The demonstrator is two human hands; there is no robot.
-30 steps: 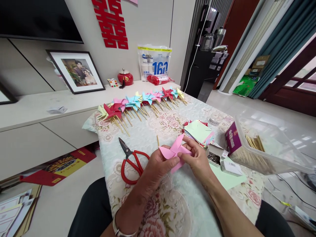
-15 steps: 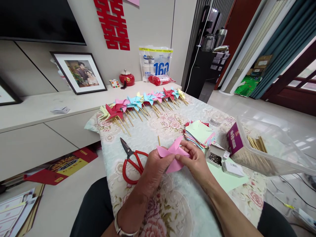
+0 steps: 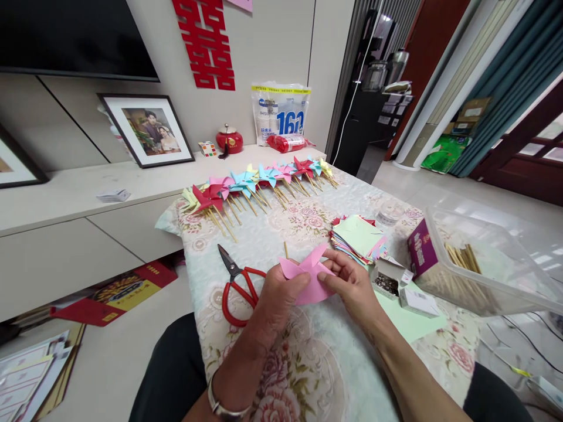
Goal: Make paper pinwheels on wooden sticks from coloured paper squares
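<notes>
Between my hands is a pink paper pinwheel (image 3: 313, 280), partly folded, its upper blades bent inward and its lower part lying broad and flat. My left hand (image 3: 281, 290) pinches its left side, thumb on top of the paper. With thumb and fingers, my right hand (image 3: 349, 278) grips the right edge. A short piece of wooden stick (image 3: 285, 249) shows just beyond the paper; its lower end is hidden. Red-handled scissors (image 3: 240, 284) lie on the table to the left of my left hand, blades pointing away.
Finished pinwheels (image 3: 259, 180) on sticks lie in a row at the table's far side. Right of my hands are a stack of coloured paper (image 3: 358, 234), an open small box of metal pins (image 3: 387, 284), a closed white box (image 3: 419, 302) and a clear bin (image 3: 492, 234) holding sticks.
The pinwheel's lower right part has opened out flatter, and my right thumb has shifted slightly right, away from its centre. The whole view has swung a little to the left.
</notes>
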